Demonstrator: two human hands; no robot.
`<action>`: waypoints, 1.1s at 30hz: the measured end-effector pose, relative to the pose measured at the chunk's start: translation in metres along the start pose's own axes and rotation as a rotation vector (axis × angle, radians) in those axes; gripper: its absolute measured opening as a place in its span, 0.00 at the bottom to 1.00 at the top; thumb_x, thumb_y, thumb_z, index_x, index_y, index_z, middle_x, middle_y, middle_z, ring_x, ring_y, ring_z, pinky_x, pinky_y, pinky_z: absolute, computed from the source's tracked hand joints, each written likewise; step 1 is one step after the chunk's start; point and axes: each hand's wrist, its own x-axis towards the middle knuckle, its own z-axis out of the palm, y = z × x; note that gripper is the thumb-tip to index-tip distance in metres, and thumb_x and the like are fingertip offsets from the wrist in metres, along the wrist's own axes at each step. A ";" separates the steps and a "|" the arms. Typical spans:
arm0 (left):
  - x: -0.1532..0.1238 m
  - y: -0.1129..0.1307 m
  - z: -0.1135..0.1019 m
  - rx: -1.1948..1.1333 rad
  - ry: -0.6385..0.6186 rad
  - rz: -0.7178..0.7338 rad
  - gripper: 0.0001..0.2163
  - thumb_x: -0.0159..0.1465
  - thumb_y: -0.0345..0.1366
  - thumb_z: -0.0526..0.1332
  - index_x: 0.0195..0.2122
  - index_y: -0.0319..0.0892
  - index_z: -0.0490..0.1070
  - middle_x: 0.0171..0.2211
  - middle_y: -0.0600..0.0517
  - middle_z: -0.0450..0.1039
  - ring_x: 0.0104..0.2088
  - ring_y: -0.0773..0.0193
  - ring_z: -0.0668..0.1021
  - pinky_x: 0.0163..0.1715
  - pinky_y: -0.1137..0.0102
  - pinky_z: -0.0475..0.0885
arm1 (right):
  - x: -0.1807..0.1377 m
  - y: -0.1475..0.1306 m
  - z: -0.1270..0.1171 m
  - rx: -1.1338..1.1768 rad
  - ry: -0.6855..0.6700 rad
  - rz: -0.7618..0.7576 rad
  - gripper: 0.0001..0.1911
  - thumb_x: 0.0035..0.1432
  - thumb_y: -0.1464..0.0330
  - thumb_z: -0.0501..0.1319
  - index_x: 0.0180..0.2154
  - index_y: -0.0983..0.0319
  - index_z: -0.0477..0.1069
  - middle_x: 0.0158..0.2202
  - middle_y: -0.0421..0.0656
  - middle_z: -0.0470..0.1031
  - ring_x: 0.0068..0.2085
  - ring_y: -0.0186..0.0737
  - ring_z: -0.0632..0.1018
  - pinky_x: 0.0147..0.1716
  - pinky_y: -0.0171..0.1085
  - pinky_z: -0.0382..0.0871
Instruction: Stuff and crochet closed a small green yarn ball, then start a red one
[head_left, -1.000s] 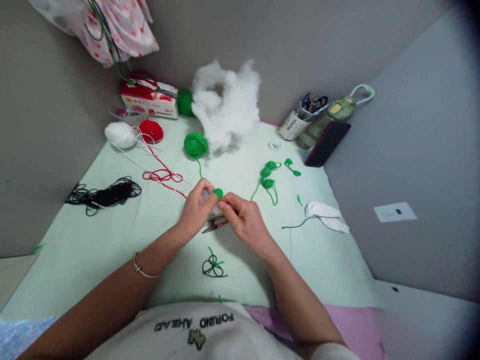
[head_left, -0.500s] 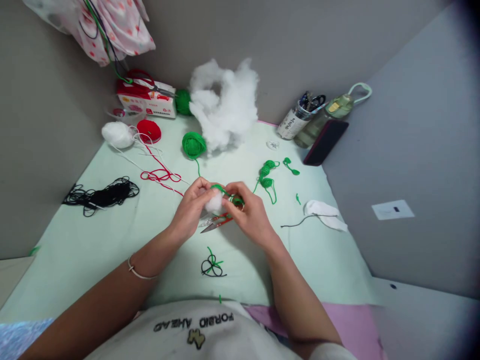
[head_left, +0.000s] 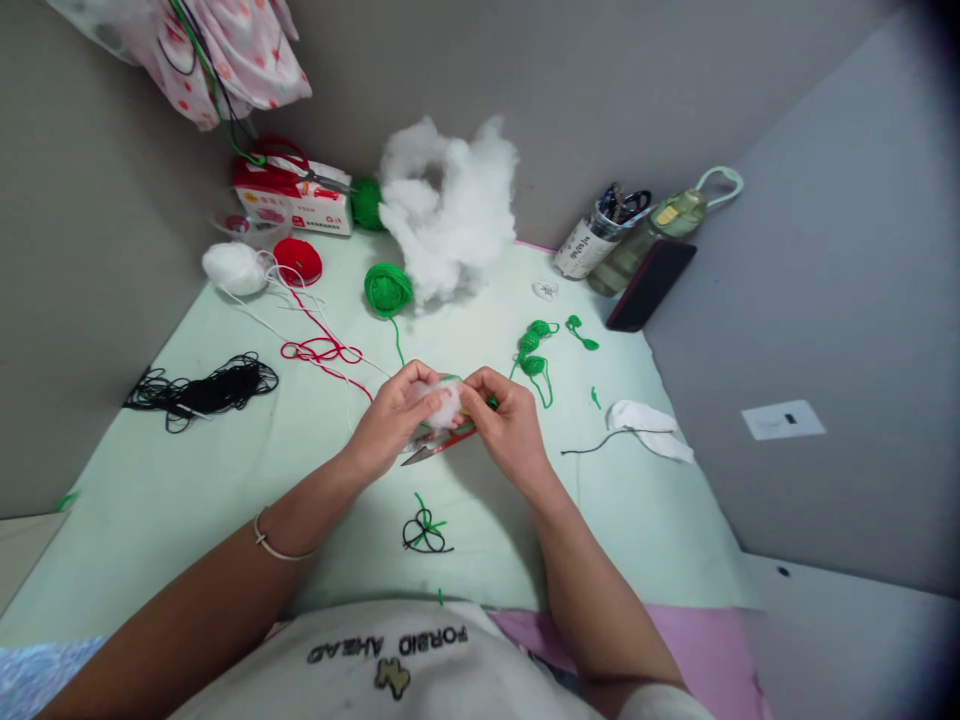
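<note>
My left hand (head_left: 390, 420) and my right hand (head_left: 506, 420) meet over the middle of the pale green mat (head_left: 225, 480). Between their fingertips is a small tuft of white stuffing (head_left: 444, 403) with a bit of green yarn (head_left: 489, 402) beside it. The left fingers pinch the tuft; the right fingers are closed on the green yarn piece and press against the tuft. Red-handled thread snips (head_left: 439, 446) lie on the mat just under the hands. A green yarn ball (head_left: 388, 289) sits farther back, its strand running toward the hands.
A big heap of white stuffing (head_left: 450, 215) lies at the back, with red yarn (head_left: 298, 261), a white ball (head_left: 234, 268) and a box (head_left: 296, 200) to its left. Black cord (head_left: 202, 390) lies left. Green crochet pieces (head_left: 534, 355), a phone (head_left: 649, 285), a jar (head_left: 596, 240) and a white cloth (head_left: 649, 425) are on the right.
The white tuft has come into view between my fingers and the green piece has shifted from the left hand's side to the right hand. Both hands stay over the snips.
</note>
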 end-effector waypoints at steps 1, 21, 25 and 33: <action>0.001 -0.001 0.000 0.015 0.017 -0.002 0.16 0.59 0.43 0.69 0.36 0.44 0.62 0.32 0.55 0.75 0.27 0.66 0.79 0.29 0.71 0.72 | -0.001 -0.002 0.000 -0.006 -0.034 -0.013 0.13 0.65 0.61 0.60 0.28 0.59 0.68 0.23 0.36 0.72 0.25 0.34 0.70 0.29 0.34 0.61; 0.000 0.007 -0.002 -0.058 0.037 0.008 0.13 0.64 0.47 0.66 0.36 0.43 0.71 0.35 0.53 0.72 0.33 0.65 0.75 0.32 0.72 0.72 | 0.006 0.005 0.001 -0.017 0.099 -0.004 0.14 0.58 0.59 0.63 0.25 0.59 0.66 0.18 0.31 0.57 0.22 0.30 0.57 0.24 0.34 0.52; 0.002 0.006 -0.006 -0.033 0.056 0.008 0.14 0.55 0.40 0.73 0.34 0.43 0.68 0.33 0.54 0.72 0.28 0.68 0.72 0.28 0.74 0.68 | 0.003 0.004 0.004 -0.017 0.061 0.006 0.14 0.60 0.59 0.62 0.26 0.59 0.67 0.18 0.32 0.58 0.22 0.31 0.58 0.24 0.34 0.53; 0.003 -0.006 0.000 0.213 0.232 0.231 0.13 0.55 0.31 0.67 0.30 0.45 0.60 0.34 0.54 0.72 0.35 0.65 0.74 0.40 0.69 0.70 | -0.011 -0.006 0.012 -0.180 -0.103 -0.041 0.12 0.66 0.61 0.56 0.32 0.59 0.67 0.22 0.34 0.63 0.24 0.32 0.62 0.27 0.34 0.55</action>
